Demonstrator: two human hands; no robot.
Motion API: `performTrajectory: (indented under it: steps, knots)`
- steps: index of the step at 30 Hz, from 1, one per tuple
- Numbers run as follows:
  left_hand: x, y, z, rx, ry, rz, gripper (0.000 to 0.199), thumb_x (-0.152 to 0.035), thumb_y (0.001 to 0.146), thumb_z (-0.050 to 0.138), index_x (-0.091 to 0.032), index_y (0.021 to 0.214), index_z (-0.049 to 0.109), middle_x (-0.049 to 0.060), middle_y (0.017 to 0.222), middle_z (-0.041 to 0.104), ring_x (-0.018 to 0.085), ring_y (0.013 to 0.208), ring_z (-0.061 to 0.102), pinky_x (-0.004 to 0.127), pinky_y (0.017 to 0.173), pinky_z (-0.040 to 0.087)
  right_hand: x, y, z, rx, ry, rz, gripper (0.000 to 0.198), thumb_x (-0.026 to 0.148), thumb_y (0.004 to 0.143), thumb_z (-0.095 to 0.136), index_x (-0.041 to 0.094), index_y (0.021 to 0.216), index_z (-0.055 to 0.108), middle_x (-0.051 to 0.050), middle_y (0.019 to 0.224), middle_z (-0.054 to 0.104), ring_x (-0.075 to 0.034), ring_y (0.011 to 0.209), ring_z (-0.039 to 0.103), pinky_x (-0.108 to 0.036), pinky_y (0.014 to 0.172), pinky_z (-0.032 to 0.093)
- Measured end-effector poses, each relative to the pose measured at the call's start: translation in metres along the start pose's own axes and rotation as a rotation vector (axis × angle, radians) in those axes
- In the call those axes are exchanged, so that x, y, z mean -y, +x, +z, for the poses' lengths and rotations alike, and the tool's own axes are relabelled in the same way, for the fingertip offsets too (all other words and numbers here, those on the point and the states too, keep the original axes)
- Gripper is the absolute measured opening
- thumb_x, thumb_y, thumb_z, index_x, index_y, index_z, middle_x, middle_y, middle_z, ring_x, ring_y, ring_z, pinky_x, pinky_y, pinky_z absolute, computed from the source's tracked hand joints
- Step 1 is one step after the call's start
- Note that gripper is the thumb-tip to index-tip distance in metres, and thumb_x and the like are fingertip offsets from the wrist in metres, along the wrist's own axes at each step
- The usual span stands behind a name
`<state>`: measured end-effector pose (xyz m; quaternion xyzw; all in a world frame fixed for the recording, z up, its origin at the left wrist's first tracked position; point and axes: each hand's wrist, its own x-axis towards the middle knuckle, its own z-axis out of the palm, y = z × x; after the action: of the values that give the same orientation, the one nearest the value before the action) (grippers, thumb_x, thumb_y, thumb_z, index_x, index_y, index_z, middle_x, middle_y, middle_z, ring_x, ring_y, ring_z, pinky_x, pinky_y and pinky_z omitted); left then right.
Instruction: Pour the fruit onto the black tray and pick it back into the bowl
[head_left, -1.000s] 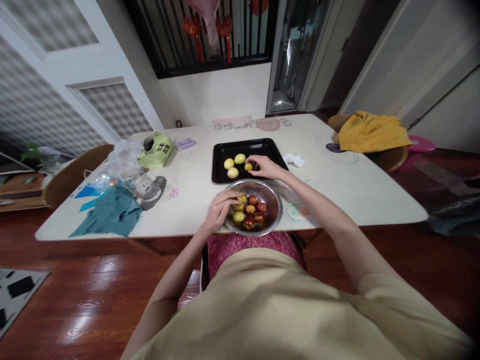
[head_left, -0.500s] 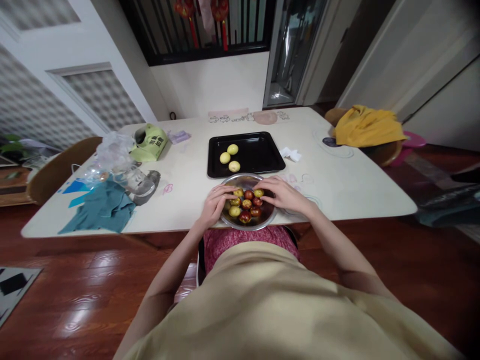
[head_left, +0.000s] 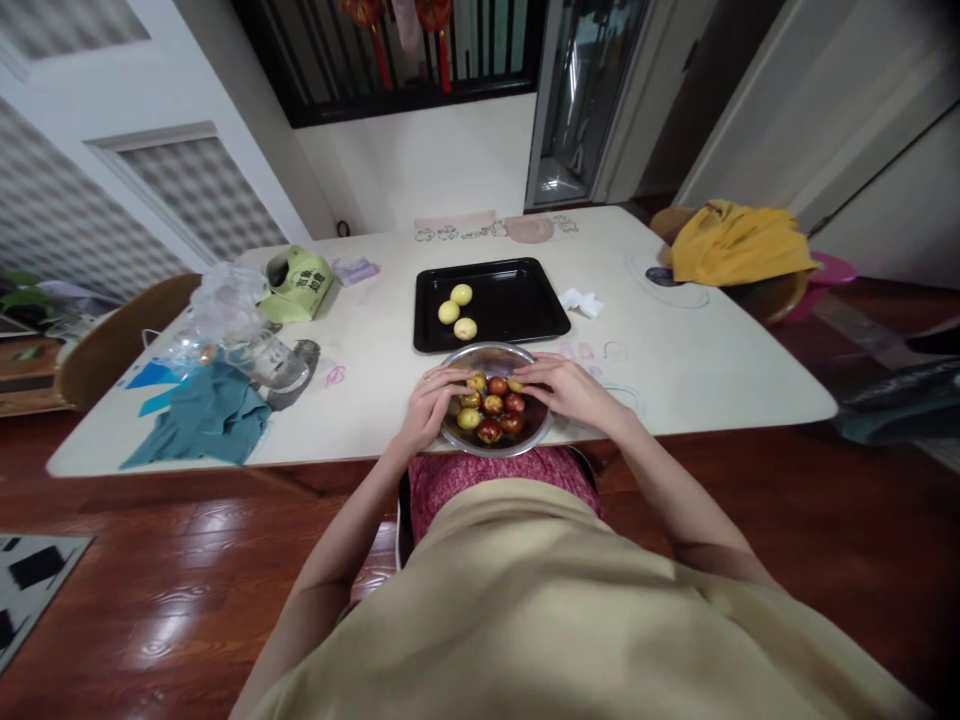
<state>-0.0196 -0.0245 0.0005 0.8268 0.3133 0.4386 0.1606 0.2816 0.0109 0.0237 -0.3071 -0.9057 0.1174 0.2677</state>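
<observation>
A round metal bowl [head_left: 496, 451] at the table's front edge holds several jujubes [head_left: 492, 404], some yellow-green, some reddish brown and glossy. Over its left rim reaches my left hand [head_left: 433, 402], thumb and fingers closed about a yellow-green jujube [head_left: 470, 399]. From the right comes my right hand [head_left: 568, 389], its fingers curled over a yellow jujube [head_left: 516, 386] that they partly cover. Just behind the bowl lies a black baking tray [head_left: 517, 310], with three pale yellow-green jujubes [head_left: 460, 295] in its left half.
White crumpled tissue [head_left: 581, 302] lies right of the tray. On the table's [head_left: 697, 380] left are a teal cloth [head_left: 206, 415], clear plastic bags [head_left: 225, 305] and a light green cap [head_left: 301, 285]. Yellow cloth [head_left: 739, 245] covers a chair at the right.
My right fingers have closed further over the yellow jujube on the right, which shows less now. My left hand stays almost still. The view has shifted slightly.
</observation>
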Motion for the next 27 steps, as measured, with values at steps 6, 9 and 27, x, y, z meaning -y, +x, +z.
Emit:
performTrajectory:
  steps: [6, 9, 27]
  knots:
    - [0.003, 0.0, 0.001, -0.011, -0.01, 0.012, 0.058, -0.047, 0.116, 0.028, -0.02, 0.112, 0.08, 0.012, 0.13, 0.078, 0.026, 0.127, 0.07, 0.055, 0.121, 0.045, 0.009, -0.008, -0.001, 0.001, -0.008, 0.037, 0.023, 0.025, 0.105, 0.064, 0.027, 0.118, 0.083, -0.006, 0.124, 0.082, -0.028, 0.119, 0.077, -0.056, 0.12, 0.049]
    - [0.004, 0.0, 0.001, -0.022, -0.03, 0.04, 0.055, -0.043, 0.116, 0.03, -0.021, 0.113, 0.08, 0.012, 0.131, 0.078, 0.026, 0.127, 0.07, 0.054, 0.121, 0.044, 0.013, -0.011, -0.002, 0.007, -0.006, 0.074, 0.025, 0.027, 0.107, 0.062, 0.027, 0.119, 0.083, -0.006, 0.126, 0.082, -0.028, 0.121, 0.076, -0.057, 0.121, 0.046]
    - [0.014, 0.018, -0.014, -0.042, -0.099, -0.108, 0.032, -0.039, 0.111, 0.052, -0.022, 0.12, 0.078, 0.012, 0.132, 0.076, 0.026, 0.126, 0.071, 0.05, 0.113, 0.055, -0.006, -0.038, 0.046, -0.398, 0.054, -0.127, 0.039, 0.032, 0.112, 0.044, 0.026, 0.114, 0.082, -0.007, 0.127, 0.082, -0.025, 0.119, 0.076, -0.057, 0.116, 0.051]
